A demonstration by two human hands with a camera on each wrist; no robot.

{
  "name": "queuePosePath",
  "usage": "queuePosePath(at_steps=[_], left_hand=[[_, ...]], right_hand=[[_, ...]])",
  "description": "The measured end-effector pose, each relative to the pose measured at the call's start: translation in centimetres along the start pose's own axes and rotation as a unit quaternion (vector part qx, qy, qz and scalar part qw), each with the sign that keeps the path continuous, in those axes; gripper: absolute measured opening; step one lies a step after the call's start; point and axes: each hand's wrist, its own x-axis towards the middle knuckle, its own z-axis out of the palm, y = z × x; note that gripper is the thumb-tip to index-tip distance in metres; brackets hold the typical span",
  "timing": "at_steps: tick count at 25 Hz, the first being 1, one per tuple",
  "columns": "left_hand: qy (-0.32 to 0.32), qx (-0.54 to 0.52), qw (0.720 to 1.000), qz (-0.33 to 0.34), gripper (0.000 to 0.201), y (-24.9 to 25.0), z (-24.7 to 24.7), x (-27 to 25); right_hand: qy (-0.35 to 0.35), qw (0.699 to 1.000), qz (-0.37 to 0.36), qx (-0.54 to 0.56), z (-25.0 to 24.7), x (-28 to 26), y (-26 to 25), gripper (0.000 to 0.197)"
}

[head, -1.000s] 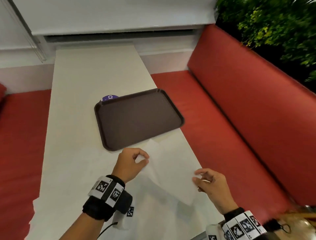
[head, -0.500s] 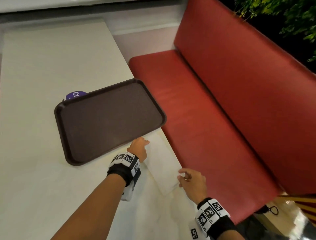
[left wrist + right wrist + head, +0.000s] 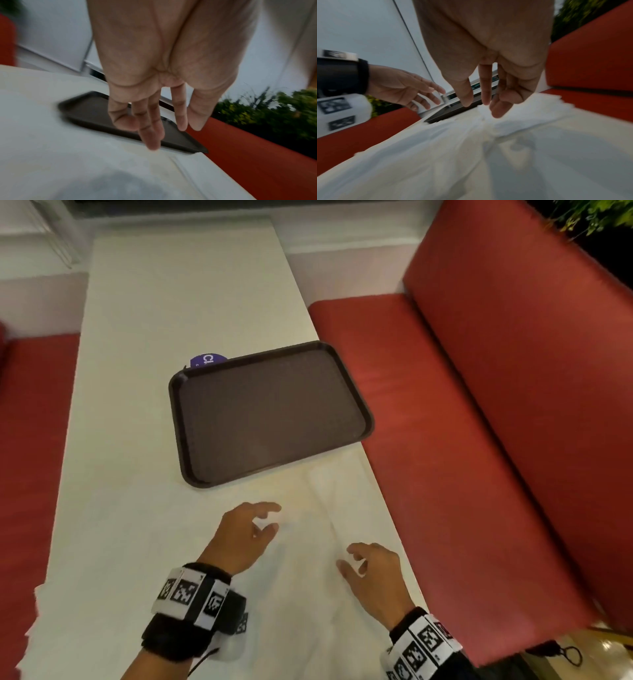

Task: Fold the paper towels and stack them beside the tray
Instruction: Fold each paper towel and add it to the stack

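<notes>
Between red benches the white counter [image 3: 164,344] carries a brown tray [image 3: 270,412] mid-frame. The folded paper towel [image 3: 346,501], pinched a second ago, now lies released just below it; left hand [image 3: 245,537] and right hand [image 3: 375,577] hover slack, grip empty.

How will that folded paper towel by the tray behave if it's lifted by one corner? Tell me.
The paper towel looks thin and creased, so it would probably droop rather than stay flat. It lies flush on the table, likely very light. Pushed toward the tray, it may bunch or unfold rather than slide cleanly.
</notes>
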Motion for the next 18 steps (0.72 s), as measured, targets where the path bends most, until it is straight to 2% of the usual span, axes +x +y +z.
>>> queuePosePath(at_steps=[4, 6, 8, 10, 13, 16, 18], left_hand=[[0.026, -0.003, 0.989, -0.148, 0.016, -7.5, -1.8, -10.1], [0.047, -0.018, 0.975, -0.216, 0.016, -11.0, -1.7, -13.6], [0.060, -0.045, 0.966, -0.249, 0.018, -13.9, -1.4, -15.8], [0.069, -0.076, 0.961, -0.256, 0.018, -16.0, -1.0, -16.9], [0.086, -0.101, 0.959, -0.249, 0.016, -17.5, -0.8, -17.1], [0.092, -0.101, 0.963, -0.234, 0.015, -18.0, -0.8, -17.0], [0.088, -0.104, 0.964, -0.227, 0.013, -18.0, -0.8, -17.0]], right_hand=[[-0.091, 0.988, 0.026, -0.122, 5.0, -0.1, -3.2, 0.083], [-0.116, 0.976, 0.064, -0.171, 6.1, -0.1, -4.3, 0.097], [-0.146, 0.971, 0.097, -0.164, 6.8, -0.4, -4.7, 0.102], [-0.139, 0.973, 0.092, -0.158, 7.0, -0.8, -5.2, 0.094], [-0.048, 0.990, 0.059, -0.120, 7.0, -0.8, -5.9, 0.070], [0.039, 0.997, 0.028, -0.054, 6.8, 0.2, -6.7, 0.036], [0.041, 0.996, 0.020, -0.082, 6.6, 1.1, -7.1, 0.012]])
